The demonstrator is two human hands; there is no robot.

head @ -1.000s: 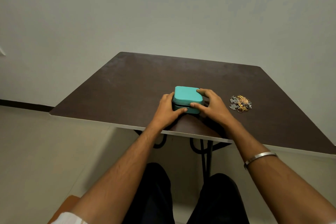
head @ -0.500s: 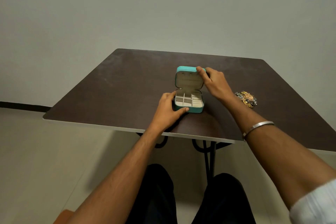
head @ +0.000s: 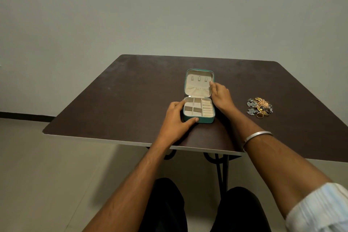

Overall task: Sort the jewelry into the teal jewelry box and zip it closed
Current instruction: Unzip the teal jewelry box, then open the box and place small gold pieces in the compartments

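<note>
Left hand (head: 176, 117) grips small teal zip jewelry box (head: 199, 118), steadying base | right hand (head: 220, 96) pinches lid edge, holding it open | tangled gold-and-silver jewelry heap (head: 259, 107) lies right of it

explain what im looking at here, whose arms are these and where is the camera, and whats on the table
There is no machine here. A person wears a wide-angle camera on their head, looking forward and down, so the two arms reaching in from the bottom are their own.

On the dark table lies a small teal jewelry box, open, its lid tipped back. Inside the base are cream compartments, which look empty.

The left hand grips the box's base at its near left corner, thumb on the front wall. The right hand holds the lid's right edge.

To the right, apart from the box, lies a pile of jewelry, gold and silver-grey pieces tangled together. A metal bangle sits on the right forearm.
</note>
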